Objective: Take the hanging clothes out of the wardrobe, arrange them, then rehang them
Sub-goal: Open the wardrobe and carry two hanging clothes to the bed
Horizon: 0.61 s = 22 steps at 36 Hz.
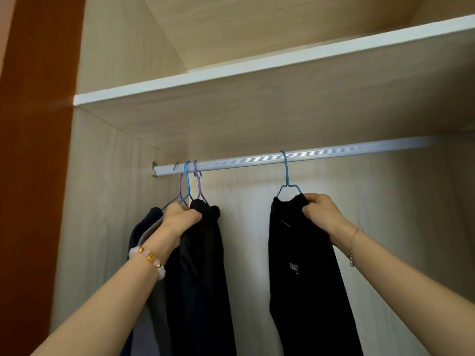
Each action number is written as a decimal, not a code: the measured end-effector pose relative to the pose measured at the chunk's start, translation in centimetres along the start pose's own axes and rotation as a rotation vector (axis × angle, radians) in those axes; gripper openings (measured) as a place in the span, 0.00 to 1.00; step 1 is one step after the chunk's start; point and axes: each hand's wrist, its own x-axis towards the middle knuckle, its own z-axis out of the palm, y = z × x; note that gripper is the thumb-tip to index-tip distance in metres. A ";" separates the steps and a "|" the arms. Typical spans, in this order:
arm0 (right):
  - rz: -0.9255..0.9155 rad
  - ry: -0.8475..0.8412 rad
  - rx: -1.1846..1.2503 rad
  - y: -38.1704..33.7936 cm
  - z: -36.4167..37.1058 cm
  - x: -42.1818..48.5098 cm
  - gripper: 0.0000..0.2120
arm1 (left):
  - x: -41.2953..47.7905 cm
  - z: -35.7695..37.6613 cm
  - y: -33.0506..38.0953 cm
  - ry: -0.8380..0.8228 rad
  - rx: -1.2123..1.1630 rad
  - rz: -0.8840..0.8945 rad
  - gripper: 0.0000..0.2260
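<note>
The wardrobe rail (334, 153) runs from the middle left of the frame up toward the upper right. It sits close under the shelf (257, 65), so there is only a narrow gap above it for the hooks.

At the left end of the rail, near the side wall (102, 201), three hangers (189, 181) hang pressed together: one purple, one blue, one purple. Below them hang the dark clothes (203, 265), a bunch in black, navy and grey that goes down to the lower edge of the frame. The left hand (180, 219) grips the top of this bunch just under the hanger necks, with the fingers curled tightly into the cloth. A bead bracelet (150, 260) in pink and gold is on this wrist.

Right of centre, a single blue hanger (285, 173) is hooked on the rail and carries a black garment (303, 278) with a small white print. The right hand (321, 210) pinches the right shoulder of this garment at the top edge, where the cloth meets the hanger arm; the fingers are closed on the cloth. A thin chain bracelet (352, 249) is on this wrist.

Between the bunch and the single hanger the rail is bare, and the pale back wall (246, 227) shows in the gap between the two. To the right of the blue hanger the rail is also bare, up to the place where it goes into shadow. A brown panel (33, 176) fills the left edge of the frame.
</note>
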 end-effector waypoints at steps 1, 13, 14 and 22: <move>0.006 -0.007 0.006 -0.1 -0.1 0.0 0.16 | 0.0 -0.1 0.0 0.007 -0.024 -0.009 0.02; -0.092 0.017 0.057 -3.2 -1.3 1.0 0.17 | -0.7 -0.7 0.6 0.023 -0.159 0.015 0.08; -0.098 0.012 0.055 -3.3 -1.3 1.0 0.17 | -0.8 -0.8 0.9 0.028 -0.165 0.026 0.09; -0.064 -0.047 0.108 -1.4 -0.8 0.0 0.18 | -2.9 -1.1 3.8 0.036 -0.214 0.137 0.13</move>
